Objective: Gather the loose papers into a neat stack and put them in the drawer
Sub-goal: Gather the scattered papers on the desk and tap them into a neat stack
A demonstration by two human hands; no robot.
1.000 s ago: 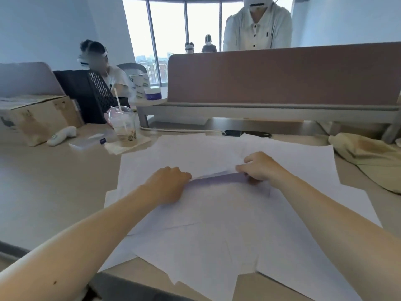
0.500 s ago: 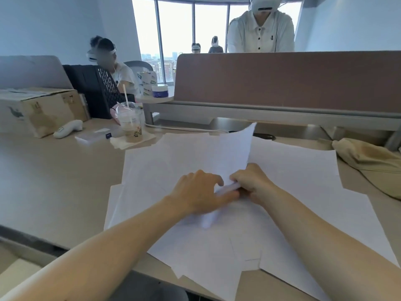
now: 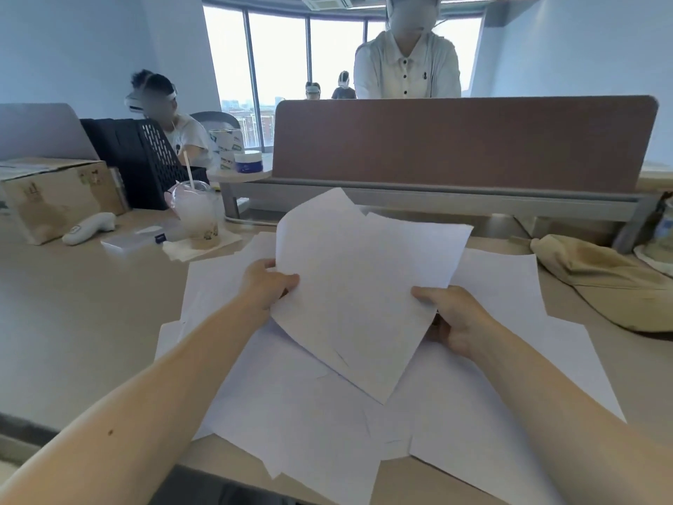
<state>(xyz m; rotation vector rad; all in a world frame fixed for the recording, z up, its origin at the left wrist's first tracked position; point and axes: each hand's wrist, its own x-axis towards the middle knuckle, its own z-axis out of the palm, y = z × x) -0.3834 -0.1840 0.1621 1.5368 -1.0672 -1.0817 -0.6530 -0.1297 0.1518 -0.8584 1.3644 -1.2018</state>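
Toward the desk's (image 3: 73,322) far left corner stand a cardboard box (image 3: 54,198), a white handheld device (image 3: 89,233) and an iced drink cup (image 3: 198,213) on a napkin. All are well apart from our work, which we judge keeps the drink off the paper.

Our left hand (image 3: 267,286) pinches the left edge of the held sheets (image 3: 364,286), thumb on top and fingers underneath. The held sheets are raised off the desk and fan out crookedly toward its far edge. Gripping opposite edges lets us square them up, we think. Our right hand (image 3: 455,322) grasps their lower right edge, thumb over and fingers curled beneath.

Under and around them the loose papers (image 3: 309,413) lie overlapped, some hanging past the near edge, so most of the gathering is not yet done. A beige hat (image 3: 601,282) rests near the right edge, just beside the outermost page. No drawer is in view.

The pages look blank. The cup's print, the box's marks and the tins (image 3: 227,147) behind are too blurred to read.
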